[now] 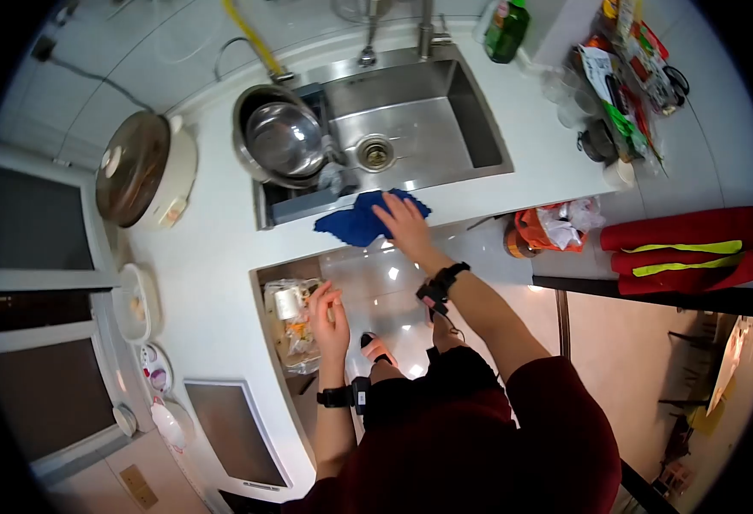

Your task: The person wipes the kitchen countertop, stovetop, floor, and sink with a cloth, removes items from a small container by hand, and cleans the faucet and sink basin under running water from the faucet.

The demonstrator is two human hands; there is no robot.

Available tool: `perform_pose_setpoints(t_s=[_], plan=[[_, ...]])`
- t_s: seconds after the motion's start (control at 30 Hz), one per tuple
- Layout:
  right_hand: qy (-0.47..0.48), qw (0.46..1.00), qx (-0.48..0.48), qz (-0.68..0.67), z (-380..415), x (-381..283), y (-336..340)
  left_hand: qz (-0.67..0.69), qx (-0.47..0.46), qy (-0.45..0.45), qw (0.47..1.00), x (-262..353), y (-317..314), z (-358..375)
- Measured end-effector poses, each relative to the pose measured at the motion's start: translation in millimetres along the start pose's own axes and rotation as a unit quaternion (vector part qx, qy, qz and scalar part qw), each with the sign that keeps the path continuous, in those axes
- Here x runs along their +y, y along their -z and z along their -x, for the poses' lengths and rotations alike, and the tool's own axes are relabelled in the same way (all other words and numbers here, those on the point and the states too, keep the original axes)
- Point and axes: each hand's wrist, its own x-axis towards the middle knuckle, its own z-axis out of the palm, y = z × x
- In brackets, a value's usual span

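A dark blue cloth (355, 221) lies along the counter's front edge, just below the sink, and part of it drapes over that edge. My right hand (404, 224) holds it against the edge, its fingers laid over the cloth. The palm side and whatever is under it are hidden. My left hand (331, 321) is raised in front of an open compartment (261, 278) below the counter, its fingers apart and loosely bent, with nothing in them. Behind the cloth is the steel sink (428, 177). A metal bowl (284, 141) sits inside a larger pot (243, 128) at the sink's left side.
A lidded cooker (175, 184) stands on the left counter, with a white tub (136, 304) nearer me. At the back right are a green bottle (507, 32) and glasses (575, 110). An orange bag (531, 230) and red cloth (668, 231) hang at the right.
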Motion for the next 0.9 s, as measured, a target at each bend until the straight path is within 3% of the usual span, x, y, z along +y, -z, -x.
perform_pose_setpoints(t_s=[0.1,0.33,0.47,0.53,0.57,0.63,0.67,0.73,0.77,0.8,0.9], plan=[[-0.047,0.999,-0.003,0.028,41.7,73.0,42.4,0.022,-0.052,-0.052,0.997,27.8,-40.4,-27.4],[-0.206,0.976,0.02,0.073,124.9,216.2,139.2,0.037,-0.097,-0.046,0.994,60.8,-96.1,-52.9],[-0.234,0.971,0.0,-0.05,154.2,262.4,184.5,0.024,-0.096,-0.03,0.995,54.9,-101.0,-56.4],[-0.459,0.852,0.004,-0.25,144.9,260.4,228.1,0.075,-0.074,0.027,0.994,68.1,-103.1,-63.7],[-0.461,0.851,0.004,-0.25,147.5,262.0,228.3,0.085,-0.072,0.024,0.994,71.7,-107.4,-66.3],[-0.451,0.809,0.18,-0.332,148.7,261.6,234.3,0.073,-0.081,0.005,0.994,75.6,-118.8,-70.3],[-0.45,0.809,0.186,-0.329,147.3,258.6,231.0,0.059,-0.089,-0.015,0.994,77.9,-125.7,-74.0],[-0.291,0.913,0.201,-0.201,136.8,242.3,214.1,0.061,-0.098,-0.04,0.992,85.7,-141.1,-80.3],[-0.286,0.938,0.133,-0.145,140.1,239.0,200.0,0.058,-0.104,-0.065,0.991,89.3,-147.7,-81.9],[-0.279,0.954,0.064,-0.088,142.6,236.8,184.6,0.06,-0.106,-0.071,0.99,96.1,-152.0,-84.1],[-0.294,0.948,0.121,0.006,133.4,230.8,149.2,0.066,-0.147,-0.082,0.984,113.1,-161.3,-90.3]])
